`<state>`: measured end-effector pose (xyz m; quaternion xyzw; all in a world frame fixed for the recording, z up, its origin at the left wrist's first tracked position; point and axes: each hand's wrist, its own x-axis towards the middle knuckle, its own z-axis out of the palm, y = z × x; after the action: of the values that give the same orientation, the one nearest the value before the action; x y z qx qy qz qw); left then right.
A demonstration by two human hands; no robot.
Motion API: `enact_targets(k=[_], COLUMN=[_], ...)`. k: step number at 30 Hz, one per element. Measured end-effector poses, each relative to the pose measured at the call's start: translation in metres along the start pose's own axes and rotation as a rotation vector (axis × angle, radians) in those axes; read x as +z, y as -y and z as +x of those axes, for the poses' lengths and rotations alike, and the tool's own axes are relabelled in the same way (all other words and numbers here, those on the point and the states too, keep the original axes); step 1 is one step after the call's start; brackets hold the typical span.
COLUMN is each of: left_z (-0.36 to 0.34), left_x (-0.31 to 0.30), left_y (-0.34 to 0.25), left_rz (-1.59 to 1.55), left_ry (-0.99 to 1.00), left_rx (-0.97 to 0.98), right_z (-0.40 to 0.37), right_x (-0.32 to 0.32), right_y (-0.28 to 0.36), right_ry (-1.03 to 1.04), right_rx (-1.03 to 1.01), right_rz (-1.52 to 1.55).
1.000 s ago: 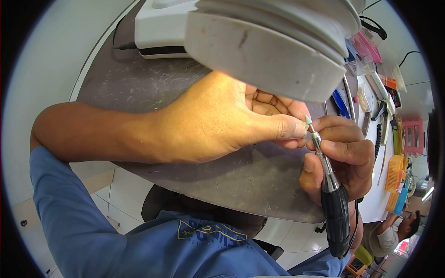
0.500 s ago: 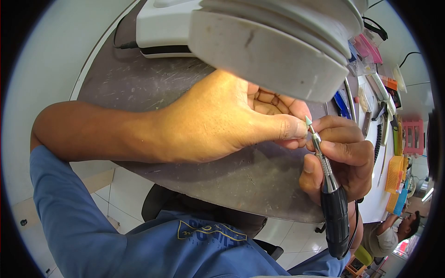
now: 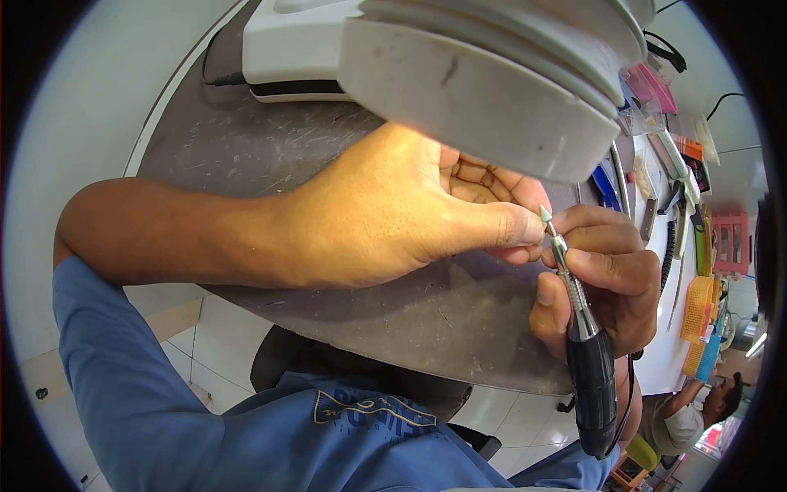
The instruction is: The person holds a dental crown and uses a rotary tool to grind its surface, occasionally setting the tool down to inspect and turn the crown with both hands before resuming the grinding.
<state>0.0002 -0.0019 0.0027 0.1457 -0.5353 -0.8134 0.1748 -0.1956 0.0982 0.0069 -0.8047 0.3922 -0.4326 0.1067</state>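
Note:
My right hand point(image 3: 621, 275) is wrapped around a rotary handpiece point(image 3: 592, 381), which has a black grip, a silver collar and a cord at its lower end. A pale green cone-shaped grinding tip point(image 3: 546, 214) sits at its upper end, right by my left thumb. My left hand point(image 3: 393, 209) is closed, with the thumb pressed toward the fingers. Whatever lies in that pinch is hidden or too small to make out. The fingertips of both hands meet or nearly meet beside the tip.
A large grey-white round housing point(image 3: 484, 98) hangs just above my hands, and a white device point(image 3: 299, 45) stands behind it on the dark worktable point(image 3: 393, 324). Tools, yellow baskets point(image 3: 698, 308) and a pink basket point(image 3: 730, 243) line the right side. Another person point(image 3: 684, 422) is at lower right.

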Motion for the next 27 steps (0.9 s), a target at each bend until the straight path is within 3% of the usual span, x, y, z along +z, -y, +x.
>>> enact_targets(k=[27], left_z=[-0.0012], left_x=[0.0000], left_y=[-0.0029], left_rz=[0.000], left_ry=[0.003], left_rx=[0.001], right_z=[0.0002], right_x=[0.0000], right_y=[0.0012], right_ry=[0.015], right_rx=[-0.004], right_rz=[-0.019])
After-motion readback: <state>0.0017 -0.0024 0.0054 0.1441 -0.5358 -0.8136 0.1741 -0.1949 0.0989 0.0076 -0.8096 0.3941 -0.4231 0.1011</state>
